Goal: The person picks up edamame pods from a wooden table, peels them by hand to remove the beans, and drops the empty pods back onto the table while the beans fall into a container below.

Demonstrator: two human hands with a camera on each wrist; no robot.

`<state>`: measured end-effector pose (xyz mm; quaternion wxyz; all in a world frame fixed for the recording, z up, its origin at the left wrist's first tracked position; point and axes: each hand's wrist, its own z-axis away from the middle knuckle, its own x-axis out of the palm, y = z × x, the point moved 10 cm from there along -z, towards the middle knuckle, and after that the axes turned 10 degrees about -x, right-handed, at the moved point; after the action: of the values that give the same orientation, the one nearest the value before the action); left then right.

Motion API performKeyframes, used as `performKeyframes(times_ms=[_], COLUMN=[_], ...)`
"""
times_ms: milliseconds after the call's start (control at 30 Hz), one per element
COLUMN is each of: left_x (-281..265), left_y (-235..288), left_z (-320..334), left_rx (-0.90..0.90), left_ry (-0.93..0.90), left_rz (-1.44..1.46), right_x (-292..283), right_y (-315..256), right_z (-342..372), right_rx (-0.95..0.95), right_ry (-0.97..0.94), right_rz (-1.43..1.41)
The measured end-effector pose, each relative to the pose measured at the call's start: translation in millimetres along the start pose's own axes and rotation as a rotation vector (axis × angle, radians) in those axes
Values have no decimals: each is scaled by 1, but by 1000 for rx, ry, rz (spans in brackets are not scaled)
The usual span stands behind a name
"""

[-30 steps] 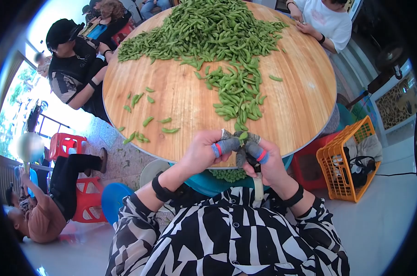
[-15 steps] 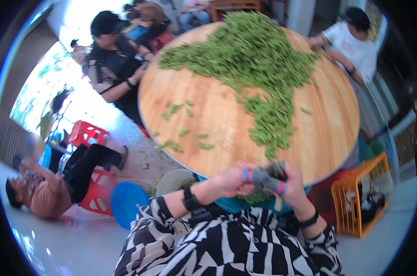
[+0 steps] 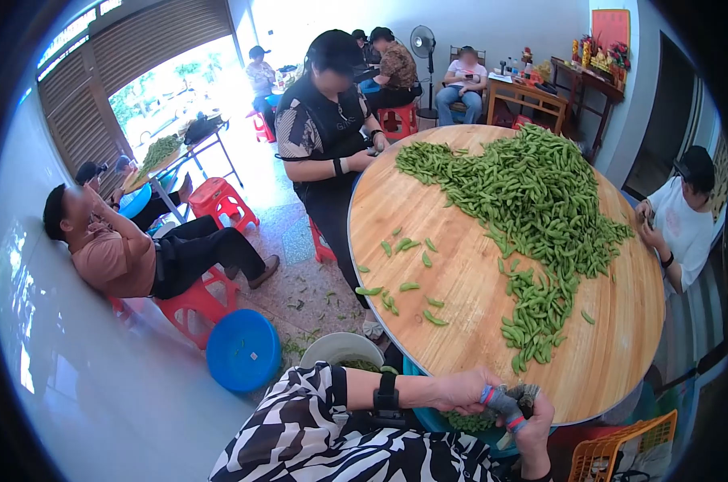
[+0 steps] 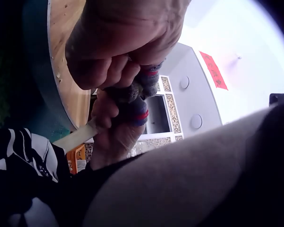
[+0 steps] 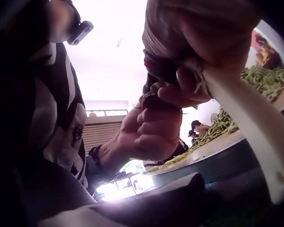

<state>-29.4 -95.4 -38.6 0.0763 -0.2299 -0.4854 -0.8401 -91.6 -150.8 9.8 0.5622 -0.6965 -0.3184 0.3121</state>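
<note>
In the head view my left hand and right hand meet at the near edge of the round wooden table. Both wear grey knit finger covers with red and blue bands. Curled fingers of my right hand grip a tool by its curved cream handle; its working end is hidden. My left fingers and thumb pinch right against the right fingertips, around a green soybean pod that they almost wholly cover. Beyond them a trail of soybean pods runs back to a large heap.
A teal tub with green contents sits below the hands, under the table edge. On the floor stand a whitish bucket, a blue basin and red stools. An orange crate is at lower right. Several people sit or stand around.
The head view has swung left and up, so the table and hands appear further right and more of the room shows. Between the hands, the pod seen a second ago is now covered by fingers.
</note>
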Motion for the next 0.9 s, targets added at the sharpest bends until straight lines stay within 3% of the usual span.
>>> performKeyframes(times_ms=[300,433,500,567,600,633,700,800,900], left_x=[10,7,-14,-37,-44,-52,-84,-115,-112], left_y=[-6,3,15,45,68,85,96,102,128], left_z=[0,7,18,35,61,82,108,125,120], left_rx=[-9,41,146,487,352,472,459,322,463], left_ry=[-137,-103,50,203,453,727,1011,1165,1129], left_rz=[187,74,-178,-516,-873,-1188,-1325,-1597,-1617], right_x=[-7,-6,-11,-9,-7,3,22,28,16], right_y=[22,18,19,17,13,6,-1,-2,8], right_z=[9,7,7,6,12,16,15,15,10], right_rx=[49,52,148,108,67,47,0,-9,31], right_ry=[-28,-13,18,-38,-93,-161,-296,-390,-247], right_rz=[-22,-104,-80,-63,-38,-31,-8,-41,-188])
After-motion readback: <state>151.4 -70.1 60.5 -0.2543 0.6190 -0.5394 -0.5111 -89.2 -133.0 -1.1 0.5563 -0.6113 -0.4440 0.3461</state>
